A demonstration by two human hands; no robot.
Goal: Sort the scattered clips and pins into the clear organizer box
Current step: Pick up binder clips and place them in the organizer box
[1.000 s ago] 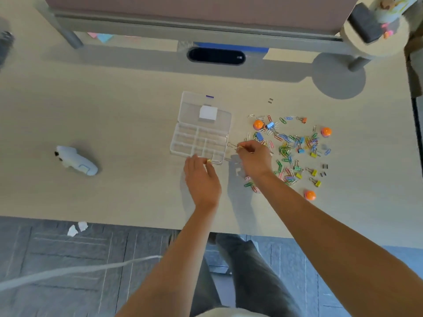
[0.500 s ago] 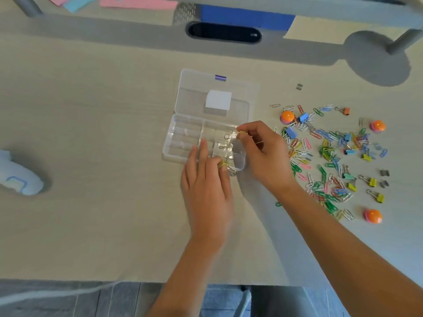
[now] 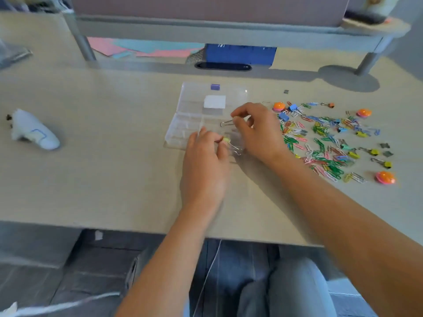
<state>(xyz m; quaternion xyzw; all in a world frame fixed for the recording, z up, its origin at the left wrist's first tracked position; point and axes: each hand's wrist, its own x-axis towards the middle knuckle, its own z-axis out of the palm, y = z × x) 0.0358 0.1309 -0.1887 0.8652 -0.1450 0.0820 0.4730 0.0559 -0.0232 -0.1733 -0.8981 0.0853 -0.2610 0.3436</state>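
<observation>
The clear organizer box [image 3: 183, 131] lies open in the middle of the desk, its lid [image 3: 194, 97] folded back with a white label. My left hand [image 3: 206, 161] is over the box's near right corner and pinches a small yellow binder clip [image 3: 227, 140]. My right hand [image 3: 258, 131] is over the box's right side and pinches a binder clip [image 3: 226, 123] by its wire handles. To the right lies a scatter of coloured paper clips and binder clips [image 3: 325, 143] with orange push pins [image 3: 278, 106] among them.
A white, blue-marked object [image 3: 34, 131] lies at the left of the desk. A raised shelf on grey legs [image 3: 366, 62] spans the back, with a blue box [image 3: 240, 53] and coloured papers [image 3: 137, 48] under it. The desk's front edge is near my forearms.
Both hands stay over the box's right side. The right hand has lifted slightly toward the lid with its clip, and the left hand's yellow clip now shows. The camera has tilted.
</observation>
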